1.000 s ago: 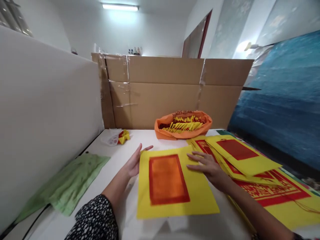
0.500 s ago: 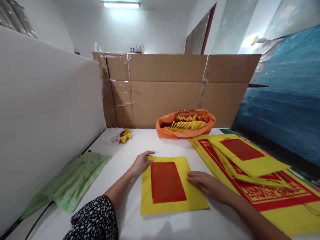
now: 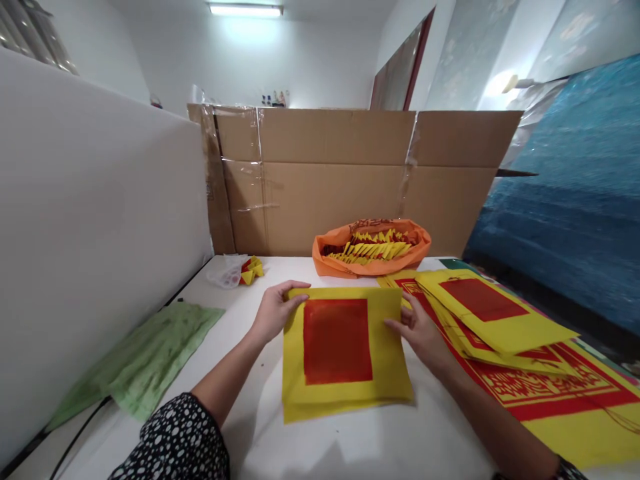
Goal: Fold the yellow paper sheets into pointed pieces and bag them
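Note:
A yellow sheet of paper with a large red rectangle in its middle is raised by its far edge, while its near edge stays low by the table. My left hand pinches the upper left corner, thumb on the front face. At the upper right side, my right hand grips the edge between thumb and fingers; some fingertips are hidden behind the paper. Its lower edge looks doubled, so more than one layer may be there.
On the right lies a stack of yellow and red sheets. An orange bag full of folded yellow pieces stands at the back before a cardboard panel. To the left are a green cloth and a clear plastic bag beside a folded yellow-red piece.
The sheet's far edge has come up off the table. My left hand moved slightly up, and my right hand went from lying on the right side to gripping the upper right edge.

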Motion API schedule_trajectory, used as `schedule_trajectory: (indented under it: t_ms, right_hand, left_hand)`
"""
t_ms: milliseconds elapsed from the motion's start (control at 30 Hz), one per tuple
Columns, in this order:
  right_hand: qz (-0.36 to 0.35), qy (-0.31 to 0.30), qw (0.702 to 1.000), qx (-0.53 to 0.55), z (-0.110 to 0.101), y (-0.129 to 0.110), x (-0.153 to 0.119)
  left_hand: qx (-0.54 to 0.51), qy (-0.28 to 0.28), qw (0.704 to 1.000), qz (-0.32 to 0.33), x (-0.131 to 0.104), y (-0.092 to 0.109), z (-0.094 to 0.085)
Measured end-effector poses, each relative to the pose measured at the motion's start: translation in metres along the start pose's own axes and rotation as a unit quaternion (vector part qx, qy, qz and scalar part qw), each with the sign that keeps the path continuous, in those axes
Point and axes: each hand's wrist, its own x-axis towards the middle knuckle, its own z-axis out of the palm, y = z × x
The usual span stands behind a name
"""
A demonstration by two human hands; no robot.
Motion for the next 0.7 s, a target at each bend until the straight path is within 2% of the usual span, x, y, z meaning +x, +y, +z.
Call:
schedule_trajectory:
  t_ms: [133, 200, 267, 367, 500, 600, 700]
  right_hand:
    - [-0.068, 0.074, 0.994, -0.041, -0.009, -0.038, 0.019]
    - [-0.114, 0.091, 0.986, -0.083, -0.015, -0.051, 0.02]
    - [-0.151, 0.059, 0.979, -0.122, -0.02, -0.054, 0.013]
    - [-0.174, -0.03, 0.97, -0.169, -0.026, -0.032, -0.007]
    - [-0.169, -0.114, 0.951, -0.231, -0.03, 0.025, -0.039]
    - [-0.165, -0.184, 0.924, -0.291, -0.031, 0.053, -0.056]
    - [-0.159, -0.235, 0.9, -0.332, -0.031, 0.05, -0.065]
  left_hand:
    - [0.065, 0.047, 0.987, 0.141, -0.005, 0.045, -0.011]
    - [0.093, 0.036, 0.975, 0.199, -0.014, 0.059, -0.018]
    - [0.127, -0.007, 0.962, 0.24, -0.028, 0.062, -0.023]
    - [0.202, -0.123, 0.935, 0.266, -0.059, 0.04, -0.022]
    - [0.32, -0.233, 0.876, 0.275, -0.1, -0.015, -0.006]
    - [0.389, -0.266, 0.844, 0.255, -0.12, -0.044, 0.006]
    - [0.429, -0.261, 0.827, 0.252, -0.127, -0.05, 0.012]
